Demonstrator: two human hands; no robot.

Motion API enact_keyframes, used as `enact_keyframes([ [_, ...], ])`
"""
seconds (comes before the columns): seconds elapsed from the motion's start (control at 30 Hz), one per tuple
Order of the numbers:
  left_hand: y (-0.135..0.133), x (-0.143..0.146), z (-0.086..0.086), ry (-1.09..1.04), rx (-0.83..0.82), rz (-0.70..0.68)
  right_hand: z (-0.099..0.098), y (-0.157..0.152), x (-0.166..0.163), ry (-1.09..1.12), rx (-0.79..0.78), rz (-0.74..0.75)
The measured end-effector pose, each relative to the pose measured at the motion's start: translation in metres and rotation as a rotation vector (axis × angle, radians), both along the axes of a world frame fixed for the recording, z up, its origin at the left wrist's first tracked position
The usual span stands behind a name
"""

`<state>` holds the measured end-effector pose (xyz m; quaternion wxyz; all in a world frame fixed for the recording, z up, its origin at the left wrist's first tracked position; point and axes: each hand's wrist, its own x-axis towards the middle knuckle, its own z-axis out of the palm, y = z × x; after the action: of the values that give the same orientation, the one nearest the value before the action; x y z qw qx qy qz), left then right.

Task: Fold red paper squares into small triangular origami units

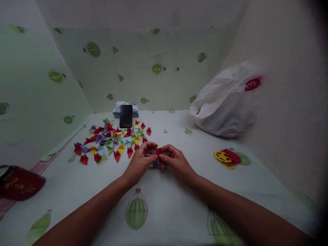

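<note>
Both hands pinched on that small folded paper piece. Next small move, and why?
Probably press the red fold flat between the fingertips. Left hand and right hand meet on one small multicoloured paper piece, held just above the tablecloth; its red tip still sticks up, unlike the finished folded pieces beside the phone.

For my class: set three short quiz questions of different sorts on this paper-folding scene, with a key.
1. True or false: both hands pinch the same small red folded piece.
2. Multiple choice: the black phone leans against A) the white plastic bag, B) the tissue box, C) the red cap.
3. Fill in: the heap of folded paper triangles lies to the ______ of the hands.

Key
1. True: the left hand and right hand meet on the red folded piece.
2. B: the phone stands at the tissue box, away from the white plastic bag and red cap.
3. Left: the folded paper triangles spread up and left on the tablecloth.
</note>
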<state>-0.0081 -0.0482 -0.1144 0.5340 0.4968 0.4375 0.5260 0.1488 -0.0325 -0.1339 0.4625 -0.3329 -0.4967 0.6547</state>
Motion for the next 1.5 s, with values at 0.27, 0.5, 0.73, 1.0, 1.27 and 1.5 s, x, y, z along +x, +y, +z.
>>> enact_keyframes([
  [0.27,-0.0002,0.001,-0.0016,0.01,-0.014,-0.005,-0.0028,0.0009,-0.001,0.02,-0.015,0.002],
  [0.5,-0.0003,0.0038,-0.0029,-0.024,-0.02,-0.02,-0.001,0.0006,0.0003,-0.038,0.034,0.003],
  [0.73,0.0007,0.0038,-0.0058,-0.017,-0.04,-0.044,0.0005,-0.0006,0.0012,-0.053,0.074,0.003],
  [1.0,0.001,0.0028,-0.0045,0.13,0.004,-0.064,0.004,-0.0005,0.0049,-0.316,0.264,-0.116],
  [1.27,0.0019,0.0004,-0.0025,0.188,0.005,-0.077,0.0032,0.0,0.006,-0.473,0.396,-0.218],
  [1.5,-0.001,0.0009,0.0004,0.193,-0.019,-0.065,-0.0004,0.0005,0.0054,-0.446,0.311,-0.159],
])
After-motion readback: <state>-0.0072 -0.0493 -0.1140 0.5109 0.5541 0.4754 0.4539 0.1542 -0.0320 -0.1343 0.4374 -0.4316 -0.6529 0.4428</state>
